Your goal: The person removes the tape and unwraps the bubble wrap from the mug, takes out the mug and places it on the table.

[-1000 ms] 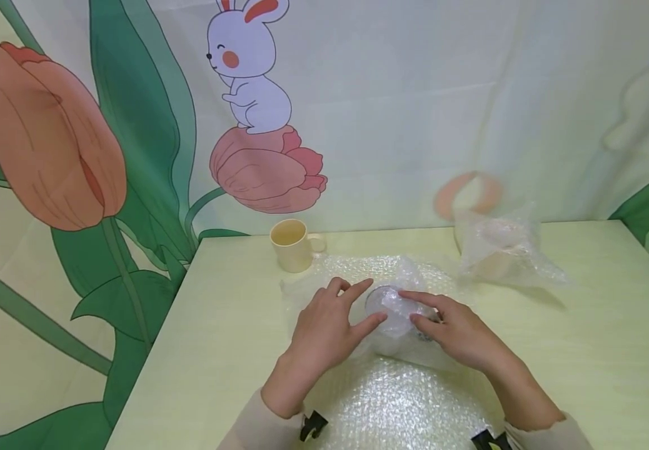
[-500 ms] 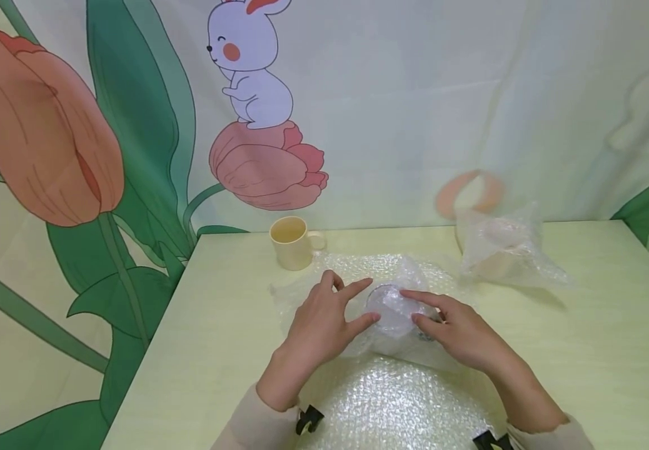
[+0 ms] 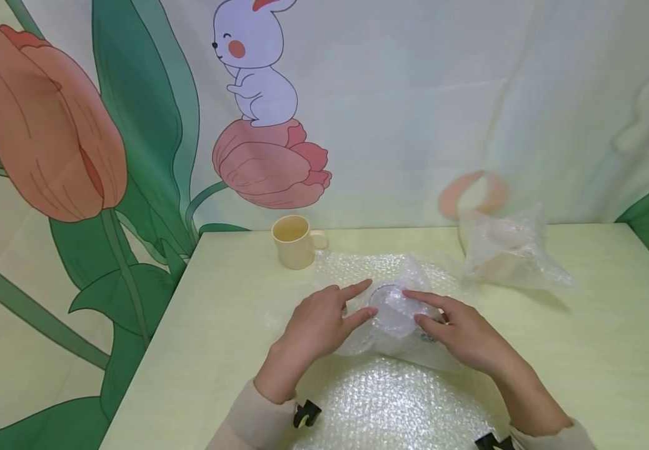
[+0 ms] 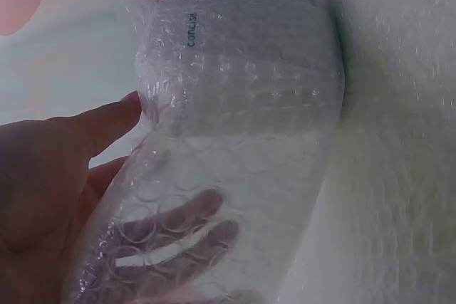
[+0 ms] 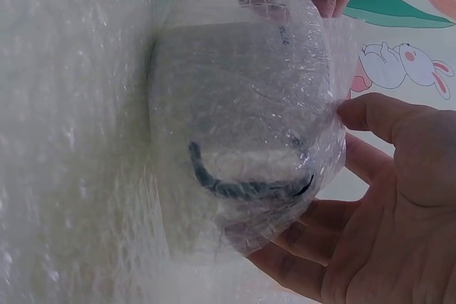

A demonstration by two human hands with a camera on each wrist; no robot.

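A mug (image 3: pixel 393 315) with a dark handle stands upright, wrapped in bubble wrap; lettering shows through the layer in the left wrist view. My right hand (image 3: pixel 467 331) holds its right side, thumb and forefinger at the rim. In the right wrist view, the other fingers (image 5: pixel 303 240) bend round the handle side. My left hand (image 3: pixel 319 322) is beside the left of the mug, its thumb and forefinger extended and spread. Through a loose flap of bubble wrap (image 4: pixel 235 169) in the left wrist view, some of its fingers show, nearly straight.
Under the wrapped mug a bubble wrap sheet (image 3: pixel 403 400) spreads towards me. A yellow mug (image 3: pixel 292 245) stands at the back left of the table (image 3: pixel 212 300). Another bubble-wrapped thing (image 3: pixel 507 250) sits at the back right. A printed cloth (image 3: pixel 381 125) hangs behind.
My left hand has shifted a little left, away from the rim, and its fingers have spread less upward. The right hand keeps its place on the wrapped mug.
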